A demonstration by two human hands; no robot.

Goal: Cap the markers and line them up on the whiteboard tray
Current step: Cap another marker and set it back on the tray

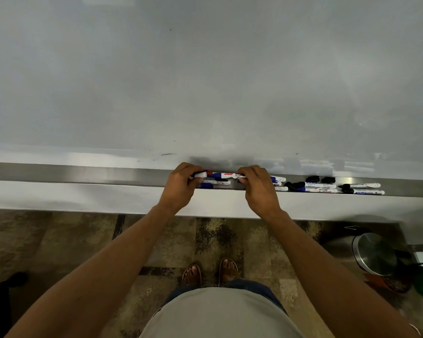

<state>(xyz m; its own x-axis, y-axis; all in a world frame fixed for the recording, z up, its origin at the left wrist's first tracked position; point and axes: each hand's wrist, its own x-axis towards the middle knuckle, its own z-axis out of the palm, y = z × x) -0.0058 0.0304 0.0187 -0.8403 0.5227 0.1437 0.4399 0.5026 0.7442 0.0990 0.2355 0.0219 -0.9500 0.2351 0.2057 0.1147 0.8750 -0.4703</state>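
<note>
**Markers on the whiteboard tray: hands and stock**

Whiteboard tray (95, 175): a long metal ledge under the whiteboard (205, 81).

Left hand (181, 185): fingers curled round the left end of a bundle of markers (221, 176), just above the tray.

Right hand (258, 185): fingers curled over the right end of the same bundle, thumb beneath it.

Bundle: several white-barrelled markers lying side by side lengthwise; blue and red parts show between the hands. Exact count cannot be told.

Loose markers (320, 187): white barrels, lying flat on the tray to the right of the right hand, roughly along the tray.

Loose caps (313, 178): black, near the back of the tray among those markers.

Below: patterned carpet (59, 240), metal bin (374, 254) at right.
</note>
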